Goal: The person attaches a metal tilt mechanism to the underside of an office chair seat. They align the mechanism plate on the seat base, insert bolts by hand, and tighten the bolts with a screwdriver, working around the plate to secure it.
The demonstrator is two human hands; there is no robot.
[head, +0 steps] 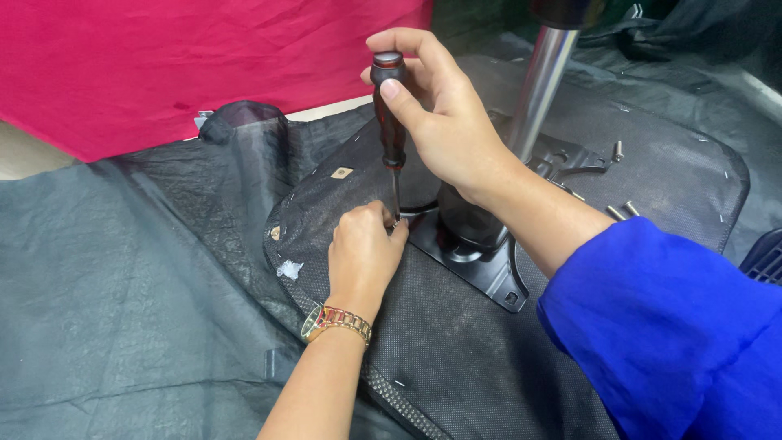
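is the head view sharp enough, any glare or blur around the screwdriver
Head view: evenly lit, soft shadows only; right hand and dark-red screwdriver are sharp; a bright glare streak runs down the metal column; the blue sleeve at the near edge is slightly soft; the left hand hides the tip.

Bare left forearm with gold link bracelet, right arm in loose bright blue sleeve

A furniture-assembly work area: an upturned chair seat with its metal base plate lies on dark dust-cover fabric, loose screws near its far edge, red cloth behind.
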